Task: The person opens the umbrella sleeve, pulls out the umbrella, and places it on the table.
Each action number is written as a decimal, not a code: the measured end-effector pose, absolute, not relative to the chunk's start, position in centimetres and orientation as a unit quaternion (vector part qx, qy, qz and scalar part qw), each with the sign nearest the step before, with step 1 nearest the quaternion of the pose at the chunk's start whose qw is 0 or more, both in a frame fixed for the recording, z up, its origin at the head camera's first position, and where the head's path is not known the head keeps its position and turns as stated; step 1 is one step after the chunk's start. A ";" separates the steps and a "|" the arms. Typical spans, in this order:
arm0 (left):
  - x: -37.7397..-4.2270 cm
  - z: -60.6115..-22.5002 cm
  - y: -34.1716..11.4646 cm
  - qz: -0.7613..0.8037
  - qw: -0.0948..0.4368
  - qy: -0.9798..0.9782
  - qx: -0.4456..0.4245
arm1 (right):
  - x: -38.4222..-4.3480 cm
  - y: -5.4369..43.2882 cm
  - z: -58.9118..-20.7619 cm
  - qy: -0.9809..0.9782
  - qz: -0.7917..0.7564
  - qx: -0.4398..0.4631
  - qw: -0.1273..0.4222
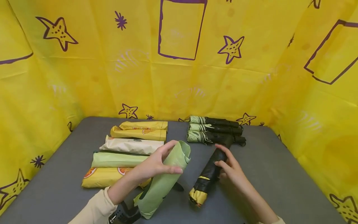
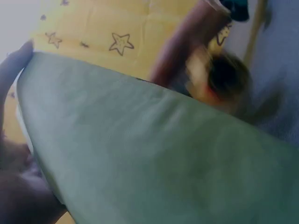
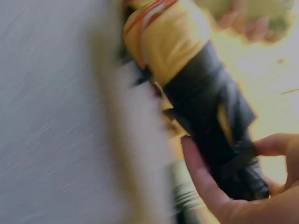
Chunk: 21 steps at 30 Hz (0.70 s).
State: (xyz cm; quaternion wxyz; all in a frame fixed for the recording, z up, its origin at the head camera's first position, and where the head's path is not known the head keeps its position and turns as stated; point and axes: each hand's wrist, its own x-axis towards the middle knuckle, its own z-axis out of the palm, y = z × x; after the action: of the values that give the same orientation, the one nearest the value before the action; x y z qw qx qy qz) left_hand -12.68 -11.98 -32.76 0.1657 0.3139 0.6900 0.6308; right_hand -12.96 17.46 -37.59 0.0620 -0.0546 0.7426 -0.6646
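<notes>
My left hand point(image 1: 156, 161) grips a light green fabric sleeve point(image 1: 165, 186) near its upper end, thumb across the front and fingers behind. The sleeve tilts, its open mouth at the top right. In the left wrist view its green side point(image 2: 140, 135) fills most of the picture. My right hand point(image 1: 233, 169) holds a folded black umbrella point(image 1: 209, 169) between thumb and fingers. The umbrella slants, with a yellow end toward me. The right wrist view shows that yellow end point(image 3: 173, 42) with an orange-and-white print, and the thumb and fingers around the black part.
On the grey table point(image 1: 265, 174), yellow sleeves point(image 1: 142, 133), a cream sleeve point(image 1: 131, 145), a green sleeve point(image 1: 117, 160) and an orange-printed yellow sleeve point(image 1: 104, 178) lie in a row at left. Three folded black-and-green umbrellas point(image 1: 215, 129) lie at the back right. Yellow printed curtains point(image 1: 179, 87) surround the table.
</notes>
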 end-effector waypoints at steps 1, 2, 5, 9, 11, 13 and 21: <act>-12.6 -32.7 -11.9 0.623 0.177 0.694 0.314 | -12.5 17.6 -36.2 0.725 -0.684 -0.069 0.054; -12.5 -32.6 -11.9 0.614 0.183 0.699 0.318 | -12.1 17.9 -34.7 0.700 -0.708 -0.081 0.050; -12.3 -32.4 -12.0 0.591 0.186 0.713 0.329 | -11.6 18.5 -30.2 0.569 -0.811 -0.135 0.034; -12.1 -32.4 -12.1 0.606 0.214 0.683 0.346 | -11.5 17.0 -26.4 0.359 -0.914 -0.184 -0.043; -12.0 -32.6 -12.1 0.620 0.235 0.660 0.353 | -11.6 15.4 -25.7 0.317 -0.925 -0.179 -0.113; -12.0 -32.7 -12.0 0.628 0.247 0.646 0.358 | -11.6 13.8 -25.5 0.336 -0.914 -0.151 -0.173; -11.9 -33.0 -12.3 0.617 0.259 0.648 0.365 | -11.8 11.7 -26.3 0.451 -0.879 -0.078 -0.130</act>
State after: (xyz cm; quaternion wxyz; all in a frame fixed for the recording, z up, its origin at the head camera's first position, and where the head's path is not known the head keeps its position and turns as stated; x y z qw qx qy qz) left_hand -11.93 -12.29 -32.99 0.2594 0.3649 0.6476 0.6166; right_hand -11.80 11.67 -26.34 -0.1303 -0.0777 0.4512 -0.8794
